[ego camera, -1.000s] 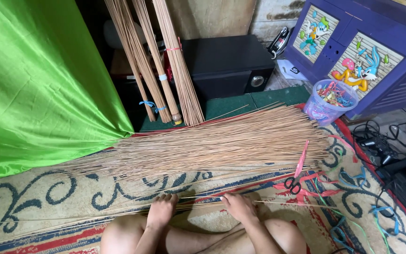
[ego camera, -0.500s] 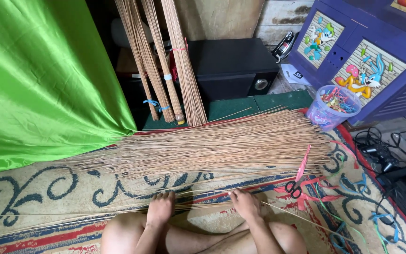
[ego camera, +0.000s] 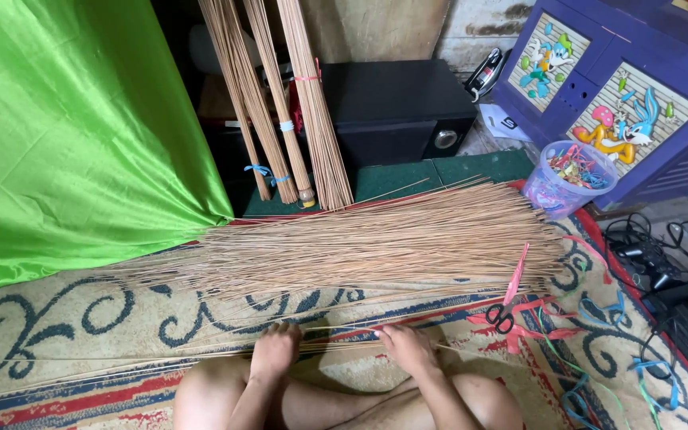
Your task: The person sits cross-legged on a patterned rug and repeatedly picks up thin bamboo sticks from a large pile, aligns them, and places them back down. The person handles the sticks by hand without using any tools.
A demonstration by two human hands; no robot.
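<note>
Hands, left hand (ego camera: 274, 350) and right hand (ego camera: 408, 349), pinch thin sticks (ego camera: 336, 338) near pink scissors (ego camera: 510, 296).

Even, bright daylight; soft shadows; sheen on green cloth (ego camera: 65, 135); sharp focus; wide-angle bending at edges.

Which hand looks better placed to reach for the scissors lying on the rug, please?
Probably the right hand: the scissors lie just to its right, while the left hand sits farther away.
</note>
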